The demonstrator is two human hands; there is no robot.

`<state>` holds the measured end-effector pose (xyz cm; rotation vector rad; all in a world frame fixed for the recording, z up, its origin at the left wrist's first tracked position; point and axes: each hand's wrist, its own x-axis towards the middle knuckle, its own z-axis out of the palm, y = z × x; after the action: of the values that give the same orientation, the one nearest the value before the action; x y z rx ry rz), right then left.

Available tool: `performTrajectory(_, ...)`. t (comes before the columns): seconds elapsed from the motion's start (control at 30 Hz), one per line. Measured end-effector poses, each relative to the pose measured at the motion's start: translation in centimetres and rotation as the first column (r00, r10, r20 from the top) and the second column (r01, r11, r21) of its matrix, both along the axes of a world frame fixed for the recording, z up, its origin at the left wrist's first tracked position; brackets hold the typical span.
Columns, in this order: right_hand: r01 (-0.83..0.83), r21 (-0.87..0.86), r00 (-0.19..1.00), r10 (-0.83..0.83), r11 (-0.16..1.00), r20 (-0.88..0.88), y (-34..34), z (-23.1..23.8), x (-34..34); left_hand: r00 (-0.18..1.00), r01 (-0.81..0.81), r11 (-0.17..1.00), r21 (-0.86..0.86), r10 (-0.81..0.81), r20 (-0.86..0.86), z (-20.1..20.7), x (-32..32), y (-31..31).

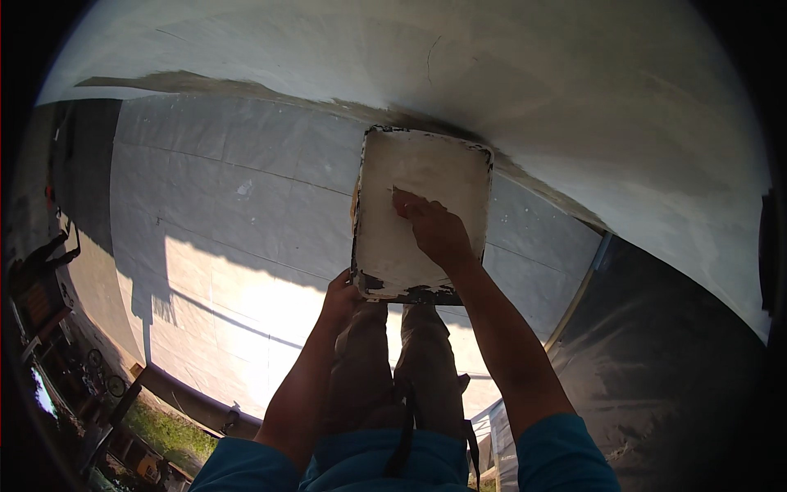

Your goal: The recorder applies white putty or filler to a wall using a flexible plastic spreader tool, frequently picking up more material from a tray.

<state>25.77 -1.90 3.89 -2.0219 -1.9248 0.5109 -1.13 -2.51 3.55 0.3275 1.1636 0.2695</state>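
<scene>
A whitish rectangular tray point(434, 254) with a dark, chipped, smeared rim is in front of me, above my legs. My left hand point(340, 299) is closed around its near left corner, with the fingers partly hidden by the rim. Over the middle of the tray, my right hand point(438, 234) is closed on a small reddish-brown piece point(403, 200). That piece touches or hovers just over the pale surface; I cannot tell which. Its exact kind does not show.
A pale wall point(533, 74) with fine cracks curves across the top, close to the tray's far edge. Grey sheeting point(246, 197) covers the floor, with a sunlit patch at left. Dark sheeting point(656, 328) lies at right. Bicycles point(102, 373) stand at far lower left.
</scene>
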Motion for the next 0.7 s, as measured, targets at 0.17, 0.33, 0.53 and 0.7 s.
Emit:
performTrajectory(0.17,-0.119,-0.014,0.987,0.120,0.993,0.107,-5.1,0.0,-3.6,1.000,0.011,1.000,-0.002,-0.011,0.020,0.2,-0.2,0.1)
performTrajectory(0.33,0.086,0.118,0.995,-0.080,0.989,-0.056,-4.5,3.5,-2.0,1.000,-0.032,0.999,-0.014,0.032,-0.001,0.8,-0.3,0.4)
performTrajectory(0.53,0.075,-0.029,0.982,-0.079,0.997,-0.173,-3.8,4.1,-1.2,0.998,0.054,0.999,0.000,-0.054,-0.038,0.4,-0.1,0.3)
performTrajectory(0.7,0.265,-0.084,0.949,-0.276,0.960,-0.153,-0.7,2.8,2.7,0.999,-0.012,1.000,-0.012,0.011,-0.031,-0.2,0.1,-0.2)
